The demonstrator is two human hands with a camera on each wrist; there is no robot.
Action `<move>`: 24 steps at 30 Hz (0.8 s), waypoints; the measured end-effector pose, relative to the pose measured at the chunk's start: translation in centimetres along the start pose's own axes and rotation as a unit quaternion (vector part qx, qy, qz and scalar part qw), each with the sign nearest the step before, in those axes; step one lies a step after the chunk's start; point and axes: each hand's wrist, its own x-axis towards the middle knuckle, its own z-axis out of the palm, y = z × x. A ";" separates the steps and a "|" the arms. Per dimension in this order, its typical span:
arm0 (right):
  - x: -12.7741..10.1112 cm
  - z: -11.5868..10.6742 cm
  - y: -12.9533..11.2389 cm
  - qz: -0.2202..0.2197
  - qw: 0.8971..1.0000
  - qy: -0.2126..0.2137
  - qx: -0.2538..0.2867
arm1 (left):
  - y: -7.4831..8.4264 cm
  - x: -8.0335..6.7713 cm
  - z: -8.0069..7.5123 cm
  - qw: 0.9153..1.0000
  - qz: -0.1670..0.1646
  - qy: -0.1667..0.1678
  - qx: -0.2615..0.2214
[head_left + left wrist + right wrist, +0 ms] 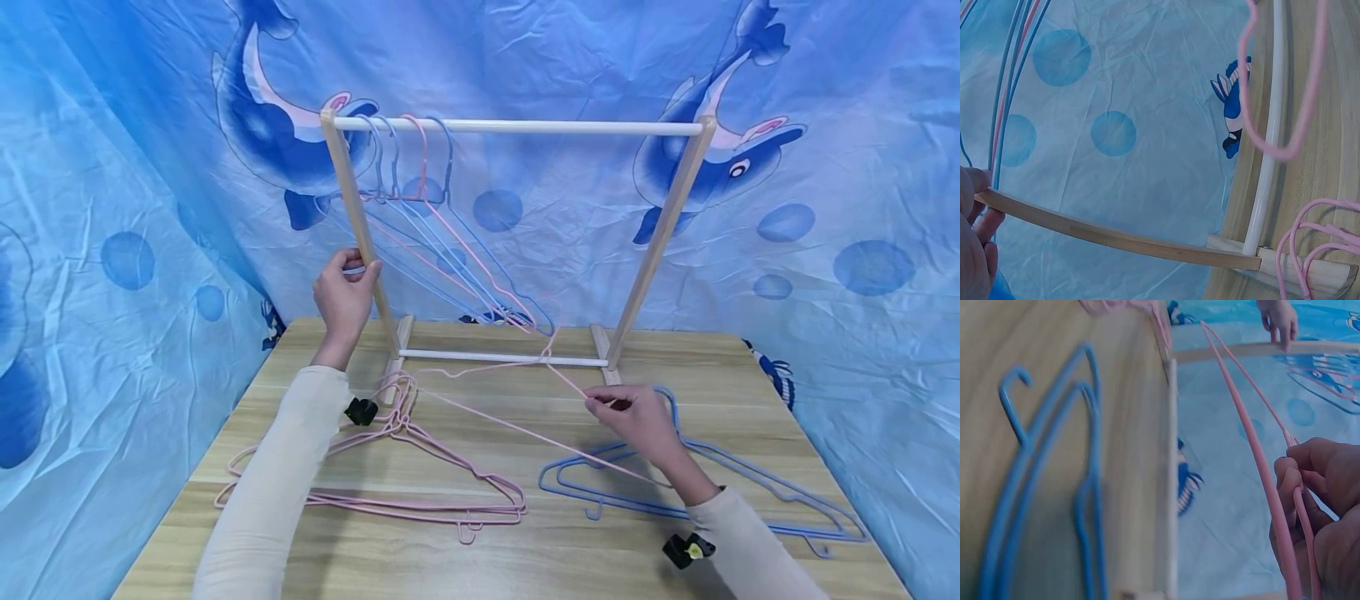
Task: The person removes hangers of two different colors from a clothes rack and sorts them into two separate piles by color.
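Pinched a pink hanger (1267,481) in the right hand (641,421), with bent fingers, tips drawn together on the wire. Held it slantwise, raised above the table (420,567), its long bar reaching left from that hand and back beneath the forearm in the head view. Clasped the left wooden post (1116,236) with the left hand (345,296), thumb and bent fingers around it, higher than the right hand and well to its left. Had four hangers hung close together from the white rail (562,127), above and right of the left hand: three blue, one pink. Had a pile of pink hangers (397,429) lying below the left hand, partly hidden by the left sleeve (277,471). Had blue hangers (1025,440) lying below the right hand, spreading to both sides of it. Had the lower white bar (585,362) just beyond the right hand, and the right wooden post (662,242) above that hand. Faced a blue backdrop (585,225) printed with dolphins, beyond both hands.
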 end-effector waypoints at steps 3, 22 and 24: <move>-0.1 1.5 0.3 0.016 0.999 -0.021 0.042 | 0.0 0.0 0.1 1.000 0.000 0.002 0.000; 0.6 11.8 -3.0 0.093 0.967 -0.106 0.213 | 0.3 0.2 0.1 1.000 -0.008 0.002 -0.003; 0.6 12.6 -3.3 0.092 0.966 -0.111 0.217 | 0.4 0.1 0.2 1.000 -0.008 0.003 -0.005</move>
